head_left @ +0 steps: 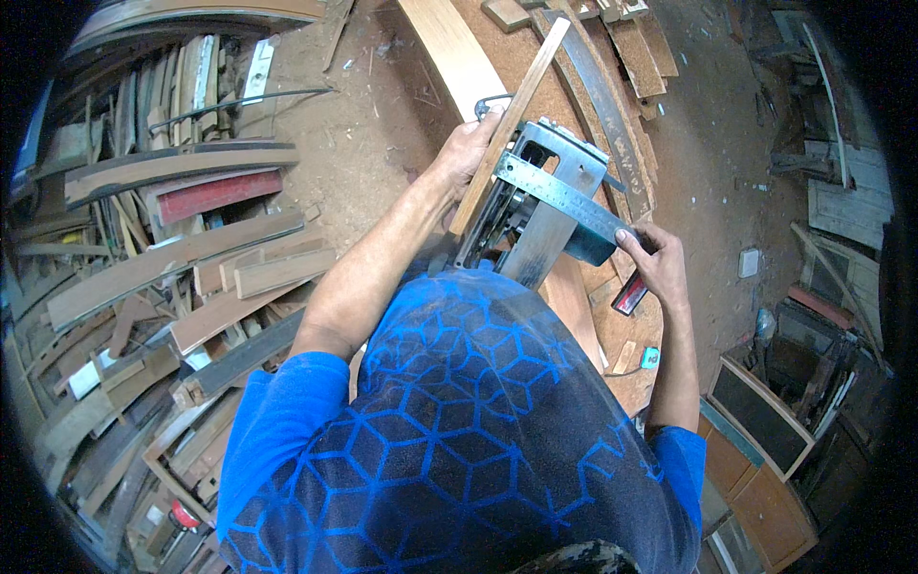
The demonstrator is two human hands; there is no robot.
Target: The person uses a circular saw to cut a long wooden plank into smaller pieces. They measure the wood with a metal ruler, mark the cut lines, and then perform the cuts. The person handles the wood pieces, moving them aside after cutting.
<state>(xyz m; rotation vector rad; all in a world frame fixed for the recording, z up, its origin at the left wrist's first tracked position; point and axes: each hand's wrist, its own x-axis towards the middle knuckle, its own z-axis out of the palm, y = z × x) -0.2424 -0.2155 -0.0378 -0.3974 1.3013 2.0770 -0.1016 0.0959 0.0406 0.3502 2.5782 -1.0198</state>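
Note:
My left hand (469, 148) is closed on a narrow wooden strip (534, 67) standing along the side of a metal power tool (535, 234), beside a small black metal piece (486, 104). My right hand (655, 263) grips a steel ruler (564, 196) that lies across the tool, its thumb on the ruler's end. A red-and-black piece (630, 295), seemingly the ruler's handle, shows below that hand. The tool's underside or base faces up, over a wooden work surface (620, 335).
A pale board (449, 53) and curved offcuts (641, 48) extend beyond the tool. Stacked timber (172, 249) fills the left side. Wooden panels and frames (765, 421) lie at the right on the dirt floor (717, 191). A small teal item (649, 358) sits near my right forearm.

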